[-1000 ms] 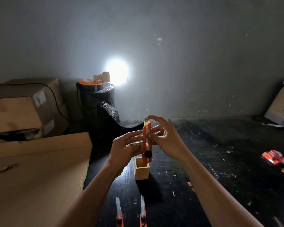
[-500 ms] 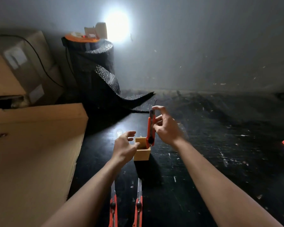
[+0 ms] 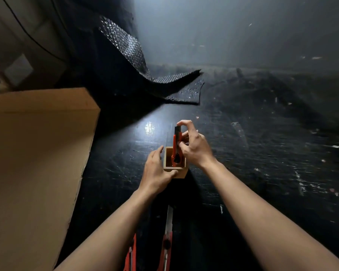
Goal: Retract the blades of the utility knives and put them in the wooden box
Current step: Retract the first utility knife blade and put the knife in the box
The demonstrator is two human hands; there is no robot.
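A small open wooden box (image 3: pixel 167 169) stands on the black table. My right hand (image 3: pixel 195 146) pinches an orange utility knife (image 3: pixel 177 147) upright, its lower end inside the box's opening. My left hand (image 3: pixel 157 171) grips the box from the left, thumb on its front face. Two more orange utility knives lie near me: one (image 3: pixel 167 238) with its blade extended toward the box, the other (image 3: pixel 131 255) partly hidden behind my left forearm.
A large cardboard box (image 3: pixel 37 153) fills the left side, close to my left arm. A roll of black bubble-textured sheet (image 3: pixel 137 61) unrolls across the far table. Cardboard boxes stand at the far left. Black table surface (image 3: pixel 262 153) stretches to the right.
The view has tilted down. My right hand lowered the knife from in front of me into the wooden box. My left hand let go of the knife and took hold of the box.
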